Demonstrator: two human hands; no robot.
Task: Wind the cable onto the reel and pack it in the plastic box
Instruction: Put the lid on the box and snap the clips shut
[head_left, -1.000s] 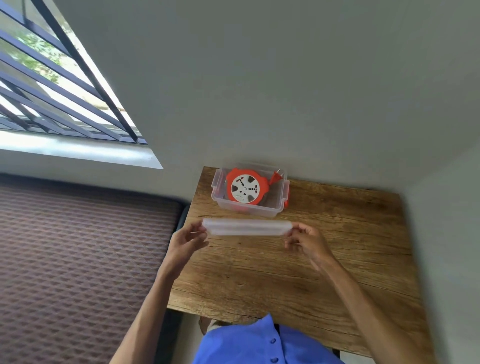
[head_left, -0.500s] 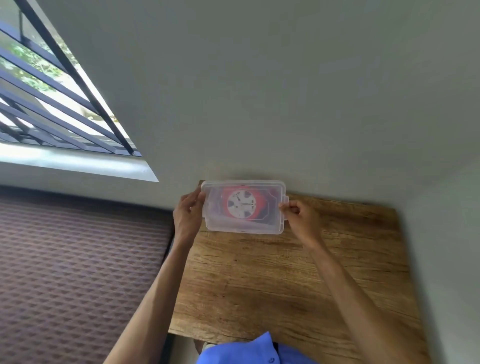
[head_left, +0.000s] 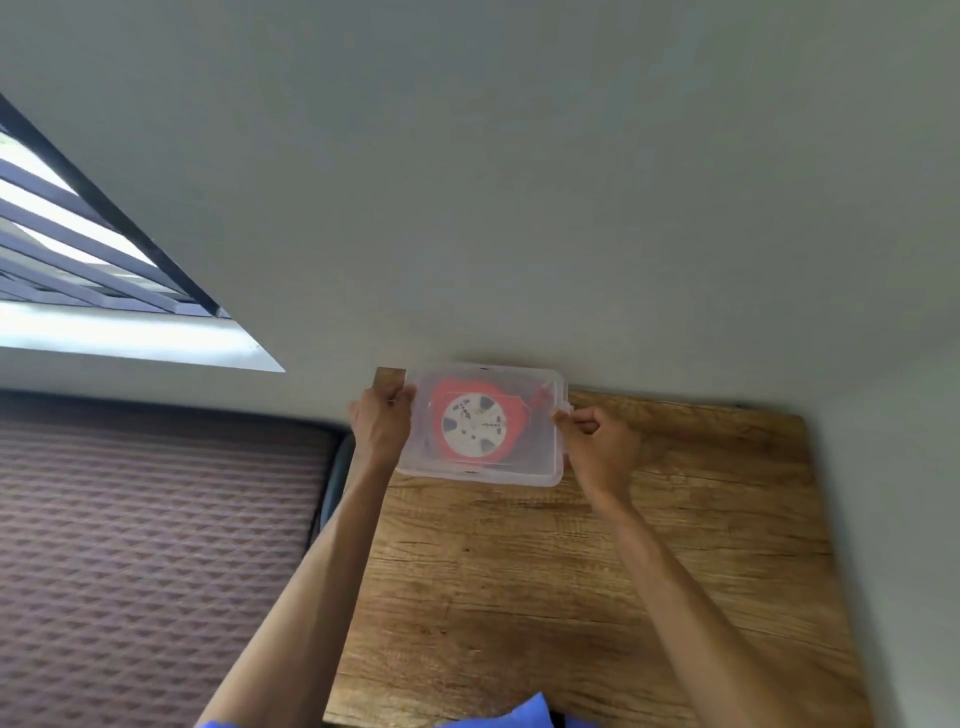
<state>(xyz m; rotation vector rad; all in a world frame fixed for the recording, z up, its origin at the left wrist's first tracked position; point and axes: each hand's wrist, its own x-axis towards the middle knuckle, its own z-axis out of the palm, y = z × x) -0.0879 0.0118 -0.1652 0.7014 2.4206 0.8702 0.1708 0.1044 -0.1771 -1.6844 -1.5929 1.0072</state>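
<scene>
Closing the plastic box (head_left: 483, 475) at the desk's (head_left: 675, 545) far edge: the left hand (head_left: 382, 423) grips the lid's (head_left: 540, 447) left end, and the right hand (head_left: 597, 441) pinches its right end with curled fingers. Uneven pressure could leave one end unseated; a proud reel (head_left: 474, 422) or plug could block closure. The box's long axis runs along the far edge; the reel lies flat, face up.
</scene>
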